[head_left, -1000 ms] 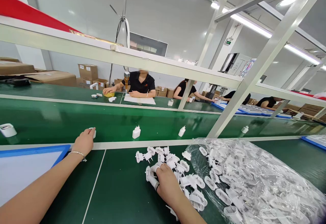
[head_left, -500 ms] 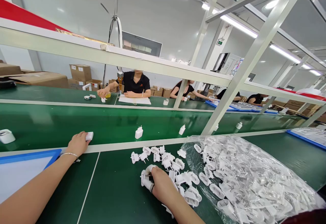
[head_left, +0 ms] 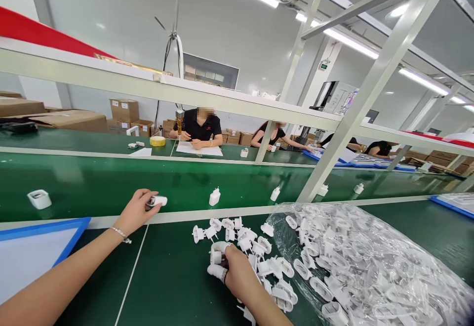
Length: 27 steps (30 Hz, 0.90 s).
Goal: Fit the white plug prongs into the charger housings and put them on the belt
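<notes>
Left hand (head_left: 135,213) holds one casing (head_left: 160,200), right hand (head_left: 237,267) seemingly one plug (head_left: 216,257).

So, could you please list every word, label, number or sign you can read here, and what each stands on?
Nothing can be read with certainty.
Green sign, on the pillar: too small.
Orange mark on the black polo shirt: too small.
White labels on a cardboard box: blurred.
White plug pieces: no legible marking.
</notes>
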### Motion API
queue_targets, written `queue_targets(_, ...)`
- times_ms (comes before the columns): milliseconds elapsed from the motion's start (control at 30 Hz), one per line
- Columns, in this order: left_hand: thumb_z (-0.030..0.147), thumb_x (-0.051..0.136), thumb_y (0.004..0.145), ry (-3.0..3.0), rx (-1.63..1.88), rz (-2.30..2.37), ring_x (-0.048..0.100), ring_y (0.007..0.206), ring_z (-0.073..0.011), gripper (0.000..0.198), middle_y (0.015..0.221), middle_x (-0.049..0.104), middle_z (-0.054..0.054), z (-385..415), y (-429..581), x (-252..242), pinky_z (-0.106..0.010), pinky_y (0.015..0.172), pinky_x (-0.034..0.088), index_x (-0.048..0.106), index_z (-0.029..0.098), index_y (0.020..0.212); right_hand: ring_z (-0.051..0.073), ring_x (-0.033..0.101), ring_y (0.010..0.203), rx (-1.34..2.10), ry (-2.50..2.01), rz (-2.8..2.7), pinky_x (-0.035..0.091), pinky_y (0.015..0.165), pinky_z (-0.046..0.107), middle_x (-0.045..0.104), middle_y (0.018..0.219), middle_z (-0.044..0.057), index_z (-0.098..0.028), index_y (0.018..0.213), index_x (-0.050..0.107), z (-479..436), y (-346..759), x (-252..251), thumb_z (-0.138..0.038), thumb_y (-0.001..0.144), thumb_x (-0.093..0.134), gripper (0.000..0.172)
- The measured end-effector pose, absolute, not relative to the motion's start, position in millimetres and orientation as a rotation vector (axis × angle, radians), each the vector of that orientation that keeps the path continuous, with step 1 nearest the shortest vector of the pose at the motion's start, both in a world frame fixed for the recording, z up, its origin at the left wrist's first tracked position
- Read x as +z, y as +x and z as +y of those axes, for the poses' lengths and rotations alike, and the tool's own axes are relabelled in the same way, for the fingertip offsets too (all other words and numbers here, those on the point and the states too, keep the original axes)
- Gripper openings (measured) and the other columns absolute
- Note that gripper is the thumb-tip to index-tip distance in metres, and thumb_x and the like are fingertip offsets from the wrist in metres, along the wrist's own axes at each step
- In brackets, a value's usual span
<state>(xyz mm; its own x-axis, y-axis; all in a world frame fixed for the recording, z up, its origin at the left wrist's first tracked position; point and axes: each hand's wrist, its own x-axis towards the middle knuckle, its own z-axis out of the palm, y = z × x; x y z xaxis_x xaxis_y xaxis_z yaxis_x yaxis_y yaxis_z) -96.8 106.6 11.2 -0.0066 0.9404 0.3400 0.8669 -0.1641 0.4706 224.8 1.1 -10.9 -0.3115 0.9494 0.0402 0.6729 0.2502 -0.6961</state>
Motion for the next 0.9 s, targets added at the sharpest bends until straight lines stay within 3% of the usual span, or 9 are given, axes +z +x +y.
queue_targets(133,0.056,0.054,0.077,2.175,0.763,1.572,0.060,0.080,-0.0221,0.039,0.093,0.063,-0.005,68,-54,46,-0.029,0.070,0.049,0.066,0.021,0.090,0.022,0.063,0.086,0.842,-1.448,-1.927,0.050,0.083,0.032,0.062,0.101,0.007,-0.021,0.116,0.061,3,227,-12,-0.019,0.076,0.069,0.041)
queue_targets(233,0.043,0.063,0.074,2.215,0.441,1.368,0.059,0.082,-0.0213,0.024,0.088,0.061,-0.003,24,-19,52,-0.027,0.072,0.045,0.066,0.021,0.081,0.022,0.063,0.089,0.907,-1.402,-1.830,0.050,0.088,0.034,0.062,0.101,0.007,-0.020,0.122,0.056,-3,225,-11,-0.027,0.079,0.067,0.045)
queue_targets(367,0.030,0.065,0.073,2.150,0.353,1.301,0.058,0.082,-0.0190,0.023,0.094,0.059,-0.002,-13,13,27,-0.025,0.071,0.043,0.062,0.022,0.094,0.023,0.063,0.084,0.985,-1.335,-1.677,0.053,0.083,0.036,0.062,0.084,0.004,-0.018,0.111,0.057,-7,220,-8,-0.046,0.078,0.070,0.044)
queue_targets(500,0.020,0.055,0.076,2.039,0.444,1.276,0.054,0.075,-0.0151,0.019,0.094,0.056,-0.002,-14,19,2,-0.023,0.066,0.042,0.057,0.021,0.095,0.022,0.062,0.086,0.988,-1.214,-1.732,0.052,0.085,0.035,0.062,0.091,0.006,-0.020,0.098,0.065,-8,217,-4,-0.054,0.083,0.063,0.038)
queue_targets(600,0.021,0.057,0.074,1.974,0.530,1.236,0.049,0.069,-0.0130,0.016,0.089,0.053,0.000,-10,16,-5,-0.022,0.061,0.039,0.056,0.020,0.090,0.022,0.061,0.088,0.898,-1.213,-1.778,0.050,0.088,0.036,0.061,0.096,0.008,-0.020,0.092,0.069,-12,214,-1,-0.055,0.087,0.058,0.037)
queue_targets(733,0.024,0.064,0.068,1.881,0.568,1.201,0.045,0.064,-0.0113,0.018,0.085,0.050,0.001,-6,15,-6,-0.021,0.057,0.036,0.057,0.019,0.084,0.021,0.060,0.081,0.826,-1.242,-1.735,0.052,0.081,0.035,0.061,0.089,0.007,-0.020,0.102,0.066,-18,207,-1,-0.051,0.087,0.060,0.035)
queue_targets(900,0.027,0.069,0.067,1.834,0.566,1.236,0.044,0.061,-0.0102,0.022,0.082,0.048,0.003,-4,16,-8,-0.021,0.057,0.035,0.055,0.018,0.081,0.021,0.061,0.087,0.791,-1.132,-1.763,0.051,0.083,0.034,0.063,0.098,0.009,-0.019,0.099,0.067,-21,197,-1,-0.043,0.090,0.057,0.027)
